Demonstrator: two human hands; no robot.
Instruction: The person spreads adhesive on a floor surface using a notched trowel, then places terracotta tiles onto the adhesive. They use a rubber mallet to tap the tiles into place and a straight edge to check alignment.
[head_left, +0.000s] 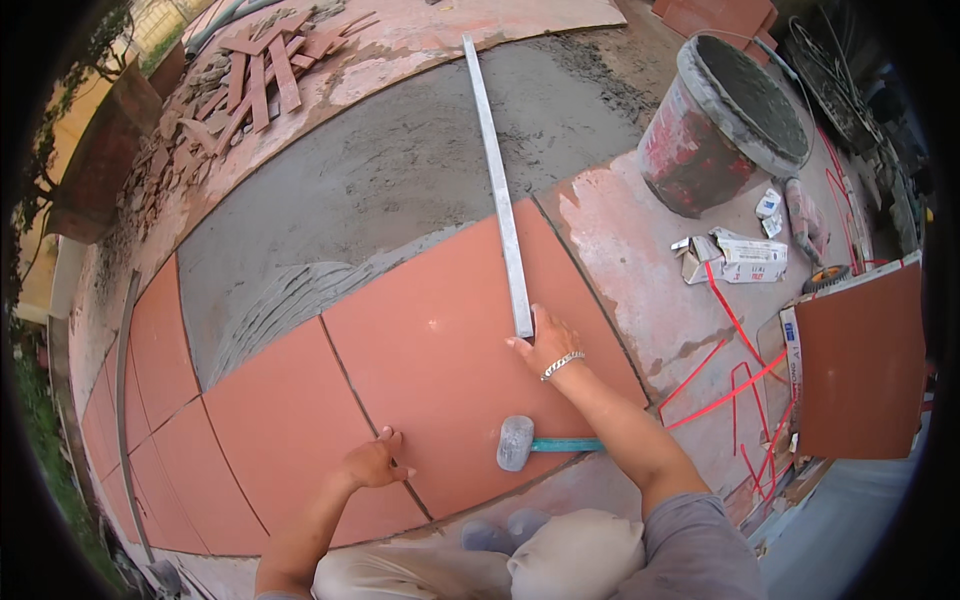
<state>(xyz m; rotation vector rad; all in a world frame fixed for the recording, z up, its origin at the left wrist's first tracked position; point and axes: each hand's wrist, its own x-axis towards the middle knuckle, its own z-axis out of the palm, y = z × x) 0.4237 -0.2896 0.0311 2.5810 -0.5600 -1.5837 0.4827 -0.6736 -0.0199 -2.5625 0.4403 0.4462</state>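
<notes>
A long silvery metal straightedge bar (497, 180) stretches from the laid tiles across the grey mortar bed (340, 170). Its near end is in my right hand (552, 343), thumb on one side and fingers on the other; a chain bracelet circles that wrist. My left hand (372, 462) is at the joint between two large terracotta-coloured tiles (420, 310), its thumb and forefinger apart and nothing visible in it. A mallet (516, 444) with a pale grey head and teal handle lies on the tile between my hands, its handle end passing behind my right forearm.
A mortar-smeared bucket (690, 140) stands at the far right. Nearby are torn cardboard (735, 257), red straps (735, 395) and a leaning stack of tiles (862, 365). Broken tile strips (262, 75) are heaped at the far left. Another long bar (122, 400) crosses the left tiles.
</notes>
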